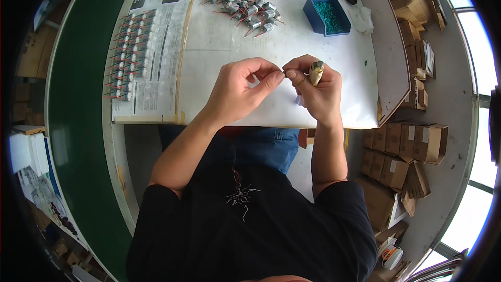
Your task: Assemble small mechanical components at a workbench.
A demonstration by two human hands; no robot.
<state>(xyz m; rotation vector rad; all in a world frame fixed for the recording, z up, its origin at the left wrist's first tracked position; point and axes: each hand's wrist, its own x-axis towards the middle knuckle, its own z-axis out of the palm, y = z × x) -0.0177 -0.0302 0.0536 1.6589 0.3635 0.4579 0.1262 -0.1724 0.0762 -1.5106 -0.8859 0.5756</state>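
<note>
Above the near part of the white work table (pixel 250 109), my two hands meet fingertip to fingertip. My left hand (pixel 236 87) has its thumb and forefinger pinched together; whatever they hold is too small or hidden to name. Through the closed fist of my right hand (pixel 319 94) runs a stick-like tool with a tan, wrapped-looking handle (pixel 315 75) and a dark end. Its thumb and forefinger also pinch close to the left fingertips. Below the right palm a small bluish-white piece (pixel 299 100) shows, partly covered by the hand.
Small motors with red wires stand in rows on printed paper (pixel 167 62) at the left. A loose pile of motors (pixel 253 11) lies beyond my hands, with more rows behind. A blue bin (pixel 313 18) of small green pieces stands far right. Cardboard boxes (pixel 396 141) are stacked beside the table.
</note>
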